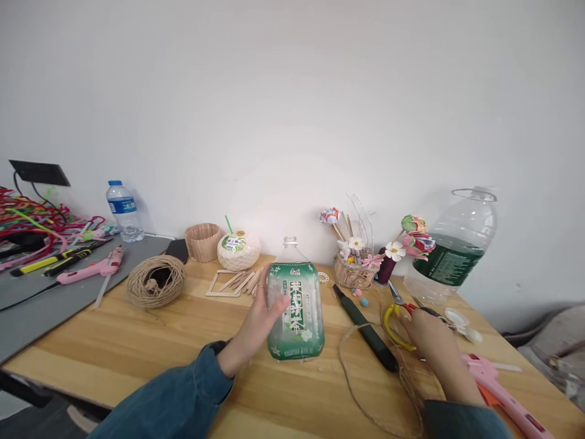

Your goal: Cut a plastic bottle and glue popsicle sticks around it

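A clear plastic bottle [299, 317] with a green label and no cap stands upright near the table's middle. My left hand [261, 320] grips its left side, thumb across the label. My right hand [423, 329] is at the right, over the handles of scissors [393, 323] with yellow and red grips; its fingers are mostly hidden, so its hold on them cannot be made out. A dark green tool [368, 332] lies between the bottle and the scissors, beside loose twine [350, 381]. A pink glue gun [507, 396] lies right of my right forearm.
Behind stand a wooden-stick cup [203, 242], a white wrapped coconut [238, 251], a flower basket [354, 271] and a large bottle [450, 262]. Twine [156, 281], craft sticks [242, 280] and another pink glue gun [94, 269] lie left. A water bottle [124, 213] stands at the back left.
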`<action>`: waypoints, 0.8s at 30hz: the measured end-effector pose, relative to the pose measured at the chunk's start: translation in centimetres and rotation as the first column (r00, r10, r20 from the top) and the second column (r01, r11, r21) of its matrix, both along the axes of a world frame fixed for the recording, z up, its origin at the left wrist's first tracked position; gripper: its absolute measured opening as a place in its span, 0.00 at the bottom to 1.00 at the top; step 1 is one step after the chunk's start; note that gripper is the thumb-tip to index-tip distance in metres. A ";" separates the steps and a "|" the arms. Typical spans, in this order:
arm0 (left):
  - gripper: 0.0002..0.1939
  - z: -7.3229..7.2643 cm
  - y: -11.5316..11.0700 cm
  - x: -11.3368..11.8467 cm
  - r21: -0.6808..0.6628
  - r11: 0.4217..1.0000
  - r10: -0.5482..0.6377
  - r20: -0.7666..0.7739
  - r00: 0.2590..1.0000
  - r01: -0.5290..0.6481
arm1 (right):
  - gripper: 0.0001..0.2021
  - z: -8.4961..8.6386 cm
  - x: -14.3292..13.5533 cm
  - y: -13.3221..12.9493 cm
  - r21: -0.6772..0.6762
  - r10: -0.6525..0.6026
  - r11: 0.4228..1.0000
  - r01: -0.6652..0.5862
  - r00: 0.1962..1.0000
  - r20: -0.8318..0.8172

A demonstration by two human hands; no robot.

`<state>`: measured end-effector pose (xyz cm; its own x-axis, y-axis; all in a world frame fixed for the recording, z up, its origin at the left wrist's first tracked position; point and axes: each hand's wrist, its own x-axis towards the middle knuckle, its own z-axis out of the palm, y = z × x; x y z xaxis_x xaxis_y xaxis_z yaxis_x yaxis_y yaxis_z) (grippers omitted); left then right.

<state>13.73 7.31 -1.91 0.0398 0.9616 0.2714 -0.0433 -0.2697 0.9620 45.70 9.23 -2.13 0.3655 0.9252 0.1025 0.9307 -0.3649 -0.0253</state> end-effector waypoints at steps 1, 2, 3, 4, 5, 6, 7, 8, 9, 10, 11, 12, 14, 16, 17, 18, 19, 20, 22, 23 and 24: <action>0.40 0.0 0.1 0.2 0.006 1.000 -0.005 0.006 1.000 0.005 | 0.13 0.4 -0.8 -0.4 0.035 0.013 0.999 -0.013 1.000 0.002; 0.39 0.0 0.1 0.5 0.010 1.000 -0.011 0.012 1.000 0.011 | 0.15 0.9 -1.9 -0.8 0.078 0.033 0.996 -0.033 0.999 0.001; 0.39 0.1 0.2 0.7 0.014 1.000 -0.018 0.016 1.000 0.018 | 0.17 1.3 -3.2 -1.2 0.127 0.058 0.990 -0.057 0.998 0.000; 0.38 0.1 0.2 1.0 0.020 1.000 -0.022 0.018 1.000 0.022 | 0.18 1.8 -4.6 -1.7 0.176 0.111 0.979 -0.107 0.994 -0.009; 0.38 0.2 0.3 1.2 0.028 0.999 -0.024 0.020 1.000 0.023 | 0.19 2.0 -6.2 -2.2 0.227 0.195 0.956 -0.185 0.981 -0.023; 0.38 0.2 0.4 1.4 0.037 0.999 -0.022 0.023 0.999 0.021 | 0.19 2.2 -7.9 -2.7 0.265 0.298 0.924 -0.277 0.954 -0.040; 0.38 0.2 0.5 1.6 0.049 0.999 -0.015 0.026 1.000 0.013 | 0.18 2.1 -9.5 -3.1 0.294 0.395 0.884 -0.364 0.917 -0.050; 0.38 0.1 0.6 1.8 0.063 0.998 0.001 0.029 1.000 -0.003 | 0.19 1.9 -10.9 -3.4 0.315 0.480 0.841 -0.441 0.876 -0.055; 0.38 0.0 0.7 1.9 0.075 0.997 0.024 0.029 0.999 -0.026 | 0.21 1.6 -12.2 -3.5 0.362 0.563 0.780 -0.511 0.825 -0.050; 0.39 -0.1 0.8 2.0 0.085 0.995 0.050 0.024 0.998 -0.052 | 0.24 1.2 -13.2 -3.6 0.464 0.647 0.684 -0.563 0.762 -0.030; 0.39 -0.3 0.9 2.0 0.094 0.992 0.080 0.011 0.997 -0.080 | 0.25 0.7 -13.9 -3.5 0.528 0.686 0.622 -0.578 0.728 -0.012; 0.40 -0.5 1.0 2.0 0.104 0.989 0.109 -0.009 0.994 -0.107 | 0.27 0.2 -14.4 -3.4 0.575 0.711 0.575 -0.582 0.703 0.001; 0.40 -0.8 1.2 1.8 0.120 0.983 0.147 -0.058 0.988 -0.139 | 0.27 -0.5 -14.8 -2.9 0.613 0.722 0.553 -0.564 0.691 -0.015; 0.40 -1.0 1.2 1.7 0.144 0.978 0.165 -0.109 0.980 -0.148 | 0.26 -0.8 -14.7 -2.5 0.613 0.719 0.574 -0.543 0.693 -0.059; 0.40 -1.0 1.2 1.7 0.157 0.976 0.174 -0.133 0.976 -0.153 | 0.26 -0.8 -14.6 -2.4 0.616 0.715 0.581 -0.532 0.695 -0.074; 0.40 -1.1 1.1 1.7 0.168 0.973 0.185 -0.153 0.971 -0.159 | 0.26 -0.7 -14.6 -2.4 0.620 0.713 0.585 -0.523 0.696 -0.086; 0.41 -1.1 1.1 1.7 0.176 0.970 0.197 -0.169 0.966 -0.167 | 0.27 -0.6 -14.6 -2.4 0.622 0.711 0.588 -0.517 0.697 -0.092; 0.41 -1.2 1.0 1.7 0.183 0.967 0.210 -0.182 0.960 -0.177 | 0.28 -0.4 -14.6 -2.4 0.619 0.709 0.592 -0.516 0.699 -0.094; 0.42 -1.3 1.0 1.8 0.192 0.963 0.227 -0.197 0.954 -0.190 | 0.30 0.0 -14.8 -2.6 0.611 0.707 0.603 -0.514 0.698 -0.111; 0.42 -1.4 1.0 1.9 0.197 0.962 0.229 -0.200 0.953 -0.189 | 0.30 0.1 -14.8 -2.6 0.605 0.708 0.608 -0.514 0.696 -0.120; 0.43 -1.5 1.0 1.9 0.201 0.962 0.225 -0.201 0.953 -0.185 | 0.29 0.2 -14.8 -2.7 0.598 0.707 0.614 -0.516 0.696 -0.125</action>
